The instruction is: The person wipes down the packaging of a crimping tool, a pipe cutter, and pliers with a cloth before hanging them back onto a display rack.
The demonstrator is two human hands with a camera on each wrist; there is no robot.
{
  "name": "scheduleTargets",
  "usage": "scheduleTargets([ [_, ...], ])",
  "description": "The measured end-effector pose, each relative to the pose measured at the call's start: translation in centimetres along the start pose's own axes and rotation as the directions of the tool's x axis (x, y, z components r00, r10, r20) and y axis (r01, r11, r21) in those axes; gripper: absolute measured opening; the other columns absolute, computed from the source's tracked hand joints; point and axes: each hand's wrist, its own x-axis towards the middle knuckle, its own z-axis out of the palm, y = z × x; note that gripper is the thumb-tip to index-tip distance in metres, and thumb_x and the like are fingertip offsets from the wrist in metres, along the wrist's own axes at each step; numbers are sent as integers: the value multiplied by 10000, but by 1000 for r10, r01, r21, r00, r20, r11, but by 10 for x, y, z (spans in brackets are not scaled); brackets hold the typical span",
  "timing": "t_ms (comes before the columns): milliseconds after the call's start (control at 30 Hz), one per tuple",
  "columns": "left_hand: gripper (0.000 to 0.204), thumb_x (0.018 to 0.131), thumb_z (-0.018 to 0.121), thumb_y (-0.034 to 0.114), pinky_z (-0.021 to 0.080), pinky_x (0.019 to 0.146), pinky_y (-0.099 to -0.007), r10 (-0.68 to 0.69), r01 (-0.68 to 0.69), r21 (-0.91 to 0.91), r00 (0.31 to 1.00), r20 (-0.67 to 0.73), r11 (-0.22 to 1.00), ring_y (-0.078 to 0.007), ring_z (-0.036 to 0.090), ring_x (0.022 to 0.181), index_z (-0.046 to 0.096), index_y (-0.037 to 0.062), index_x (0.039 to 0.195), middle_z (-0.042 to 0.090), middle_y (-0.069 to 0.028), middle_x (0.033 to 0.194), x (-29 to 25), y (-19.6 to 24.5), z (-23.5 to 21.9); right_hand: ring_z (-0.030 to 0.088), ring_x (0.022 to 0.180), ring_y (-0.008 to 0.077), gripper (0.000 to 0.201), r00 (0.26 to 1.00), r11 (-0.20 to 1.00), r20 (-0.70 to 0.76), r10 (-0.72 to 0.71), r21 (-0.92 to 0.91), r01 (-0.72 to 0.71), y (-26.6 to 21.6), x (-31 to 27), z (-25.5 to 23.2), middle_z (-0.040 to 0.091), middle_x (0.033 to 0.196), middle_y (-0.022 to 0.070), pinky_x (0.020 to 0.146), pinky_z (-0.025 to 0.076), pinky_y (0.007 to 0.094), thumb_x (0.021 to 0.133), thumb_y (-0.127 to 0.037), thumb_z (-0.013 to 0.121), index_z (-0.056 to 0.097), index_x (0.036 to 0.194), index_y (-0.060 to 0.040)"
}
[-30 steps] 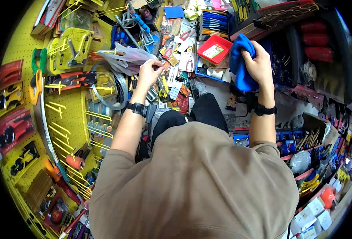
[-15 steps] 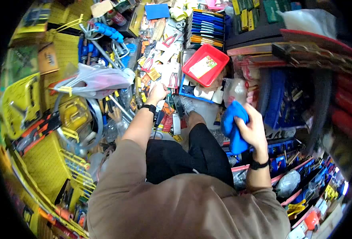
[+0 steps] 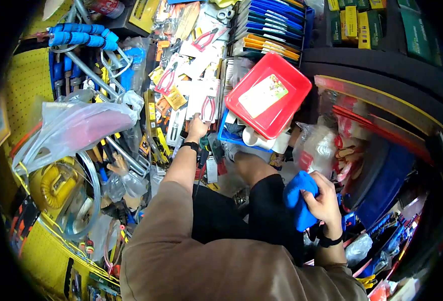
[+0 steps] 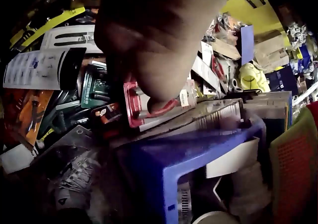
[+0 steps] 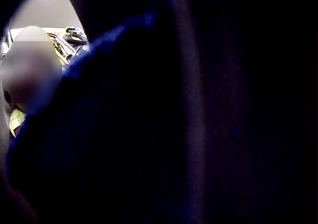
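Note:
My right hand [image 3: 324, 200] grips a bunched blue cloth [image 3: 301, 198] above the right thigh, thumb across its front. In the right wrist view the dark blue cloth [image 5: 104, 129] fills most of the picture. Stretched forward, my left hand [image 3: 197, 129] is at the lower edge of a carded pair of red-handled pliers [image 3: 209, 108]. In the left wrist view the left hand [image 4: 154, 45] is in shadow, its thumb overlapping the red-edged pliers pack [image 4: 131, 107]. I cannot tell whether its fingers pinch the pack.
A red tray [image 3: 299, 75] with a printed label sits over a blue bin [image 3: 231, 133], right of the left hand. Behind are upright blue and orange packs [image 3: 271, 25]. A plastic bag [image 3: 81, 125] hangs at left by yellow pegboard [image 3: 31, 80]. Dark shelving [image 3: 382, 80] stands at right.
The view has tilted and moved closer to the packed tools. My left hand has reached from beside the plastic bag to the carded pliers. The right hand has lowered the blue cloth from beside the tray.

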Motion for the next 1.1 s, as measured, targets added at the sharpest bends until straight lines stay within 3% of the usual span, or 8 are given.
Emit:
scheduleTargets([
  [200,704,790,793,347,489,987,-413,-79,73,-93,995,-59,993,-364,643,1132,535,-57,1304,674,-255,1169,24,-16,21,608,797,386,274,998,999,49,46,-32,-44,7,8,8,581,868,200,745,501,399,792,-136,657,601,1000,34],
  [300,471,797,807,297,532,873,-433,-108,112,-120,993,44,986,-419,683,962,666,-89,1030,692,-296,979,39,-25,39,611,811,390,280,998,998,50,49,-36,-47,1,5,9,581,876,197,750,501,401,793,-139,661,602,1008,31],
  [433,351,794,812,219,536,830,-423,-87,66,-176,990,-111,982,-365,696,927,674,-19,1012,713,-220,972,30,-17,36,613,827,391,277,999,998,27,36,-42,-35,-6,-2,14,582,890,196,757,502,403,795,-134,663,604,1008,31],
  [533,299,788,810,175,541,828,-413,-136,134,-335,991,18,933,-337,700,917,670,7,993,720,-186,952,44,-25,59,612,837,391,269,998,999,41,42,-23,-41,-12,-7,18,582,904,195,766,504,404,794,-127,663,605,1004,31],
  [667,209,824,746,108,546,837,-389,-145,88,-401,983,-114,912,-307,701,914,664,16,993,723,-159,939,48,-33,70,608,841,394,263,999,999,34,41,-9,-41,-18,-14,27,576,898,194,769,504,409,795,-123,663,606,999,33],
  [867,260,907,587,21,576,726,-352,42,-51,-277,998,-40,960,-241,722,858,655,-54,1147,726,-187,1023,44,-41,40,599,839,397,266,1000,1000,1,11,-30,-11,-25,-29,40,568,887,197,766,500,413,792,-119,660,604,1003,33],
  [933,205,879,598,-4,547,605,-321,-31,40,-436,999,26,899,-175,671,726,681,-9,1066,712,-91,841,46,-50,33,598,840,397,267,1000,999,-11,21,-39,-21,-29,-34,45,568,887,199,767,499,414,791,-119,660,603,1005,32],
  [1100,249,848,566,-70,513,541,-281,18,132,-666,977,214,735,-142,588,617,629,25,1070,638,-58,845,22,-89,-4,601,867,410,287,1000,999,-1,14,-46,-14,-47,-50,53,577,900,205,790,500,424,795,-124,652,616,1036,28],
])
